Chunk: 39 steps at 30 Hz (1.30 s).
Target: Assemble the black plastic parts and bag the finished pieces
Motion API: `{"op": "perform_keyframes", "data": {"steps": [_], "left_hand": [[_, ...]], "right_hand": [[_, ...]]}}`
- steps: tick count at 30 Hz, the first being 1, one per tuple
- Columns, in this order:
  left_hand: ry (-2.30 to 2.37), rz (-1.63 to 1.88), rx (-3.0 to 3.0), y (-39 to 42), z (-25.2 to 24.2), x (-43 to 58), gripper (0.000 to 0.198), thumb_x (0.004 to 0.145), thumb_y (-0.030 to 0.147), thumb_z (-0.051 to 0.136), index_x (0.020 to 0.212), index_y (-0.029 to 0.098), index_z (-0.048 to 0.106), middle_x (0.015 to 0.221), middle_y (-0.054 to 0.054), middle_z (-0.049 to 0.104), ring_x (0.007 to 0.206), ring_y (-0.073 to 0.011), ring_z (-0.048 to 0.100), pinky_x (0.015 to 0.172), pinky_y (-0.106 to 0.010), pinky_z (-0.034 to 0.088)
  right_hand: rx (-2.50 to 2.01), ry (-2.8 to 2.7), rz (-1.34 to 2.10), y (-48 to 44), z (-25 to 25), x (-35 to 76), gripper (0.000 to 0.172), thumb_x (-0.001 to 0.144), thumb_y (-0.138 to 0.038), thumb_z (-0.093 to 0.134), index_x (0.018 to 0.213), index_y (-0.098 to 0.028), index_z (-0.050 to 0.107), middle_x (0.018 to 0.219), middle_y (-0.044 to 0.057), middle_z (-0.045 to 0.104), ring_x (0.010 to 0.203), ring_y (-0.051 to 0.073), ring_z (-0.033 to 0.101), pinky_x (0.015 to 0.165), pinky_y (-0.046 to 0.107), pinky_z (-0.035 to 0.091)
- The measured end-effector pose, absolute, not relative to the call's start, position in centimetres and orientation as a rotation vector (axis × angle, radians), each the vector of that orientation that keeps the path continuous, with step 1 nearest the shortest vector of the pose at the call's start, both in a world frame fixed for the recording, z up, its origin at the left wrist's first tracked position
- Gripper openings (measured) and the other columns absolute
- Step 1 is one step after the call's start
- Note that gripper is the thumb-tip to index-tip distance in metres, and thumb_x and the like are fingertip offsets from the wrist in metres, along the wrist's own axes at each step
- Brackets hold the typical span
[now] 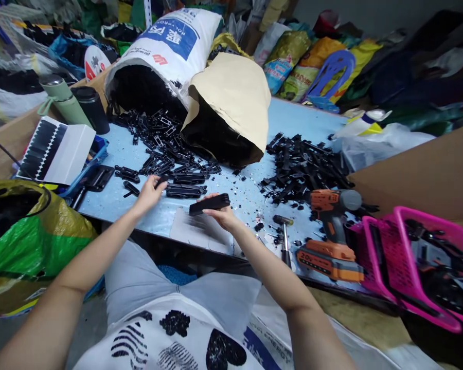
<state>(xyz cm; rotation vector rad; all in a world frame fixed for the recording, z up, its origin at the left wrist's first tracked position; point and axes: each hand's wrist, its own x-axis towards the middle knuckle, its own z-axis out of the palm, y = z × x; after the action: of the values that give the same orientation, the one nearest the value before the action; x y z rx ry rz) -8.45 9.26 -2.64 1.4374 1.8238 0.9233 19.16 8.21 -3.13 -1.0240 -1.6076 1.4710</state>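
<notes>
My right hand [223,216] pinches a flat black plastic bar [209,204] just above the near edge of the light blue table [301,123]. My left hand [151,191] reaches forward, its fingertips closed on a small black plastic piece [162,179] at the edge of a row of stacked black parts [185,185]. A spill of black plastic parts [162,139] runs from an open white sack [165,56] toward my left hand. A second heap of black parts [304,167] lies to the right.
A tan sack [231,97] lies open mid-table. An orange cordless drill [332,231] and a hammer [284,236] rest at the right, beside pink baskets [409,267]. Two flasks [77,105] and a box [56,151] stand at the left. A green-yellow bag [27,241] sits beside my left arm.
</notes>
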Motion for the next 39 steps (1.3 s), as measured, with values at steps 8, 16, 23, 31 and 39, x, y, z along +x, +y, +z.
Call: {"op": "perform_keyframes", "data": {"steps": [8,16,23,31,39], "left_hand": [[1.489,1.121,1.278,0.9,-3.3,-3.6,0.037,0.089,0.040,0.045,0.115,0.014,0.054,0.081,-0.003,0.059,0.049,-0.0071,0.050,0.046,-0.020,0.039],[1.366,1.164,1.206,-1.0,-2.9,-3.0,0.046,0.089,0.044,0.046,0.123,0.014,0.055,0.081,-0.003,0.059,0.049,-0.0058,0.048,0.042,-0.018,0.038],[1.346,1.120,1.280,-2.1,-2.2,-0.4,0.048,0.090,0.039,0.048,0.131,0.015,0.051,0.076,-0.003,0.063,0.053,-0.0082,0.052,0.051,-0.020,0.044],[1.460,1.219,1.846,-2.3,-1.2,0.0,0.035,0.093,0.028,0.045,0.123,0.018,0.058,0.093,-0.008,0.061,0.089,-0.0169,0.059,0.082,-0.031,0.048],[1.494,1.608,1.846,-1.3,0.2,2.0,0.034,0.096,0.026,0.038,0.123,0.018,0.057,0.097,-0.010,0.058,0.089,-0.0164,0.058,0.080,-0.030,0.049]], "right_hand": [[-1.205,-2.717,0.035,2.2,-3.1,18.4,0.055,0.085,-0.048,0.053,0.125,-0.010,0.050,0.135,0.021,0.045,0.120,0.035,0.040,0.097,0.048,0.033],[-0.755,-3.004,0.317,2.7,-2.1,19.0,0.043,0.090,-0.039,0.051,0.127,-0.019,0.052,0.116,0.012,0.059,0.113,0.025,0.049,0.103,0.044,0.030],[-1.192,-1.963,1.205,2.7,-1.8,16.1,0.053,0.097,-0.048,0.021,0.142,-0.022,0.032,0.114,0.011,0.055,0.076,0.014,0.061,0.077,0.033,0.050],[-0.904,-2.040,1.190,3.1,-1.1,17.0,0.050,0.093,-0.048,0.039,0.136,-0.023,0.044,0.084,0.002,0.054,0.058,0.009,0.050,0.066,0.028,0.049],[-0.918,-1.807,1.077,1.7,-0.9,14.8,0.049,0.095,-0.047,0.034,0.141,-0.029,0.036,0.109,0.008,0.053,0.056,0.007,0.050,0.060,0.027,0.050]]}}
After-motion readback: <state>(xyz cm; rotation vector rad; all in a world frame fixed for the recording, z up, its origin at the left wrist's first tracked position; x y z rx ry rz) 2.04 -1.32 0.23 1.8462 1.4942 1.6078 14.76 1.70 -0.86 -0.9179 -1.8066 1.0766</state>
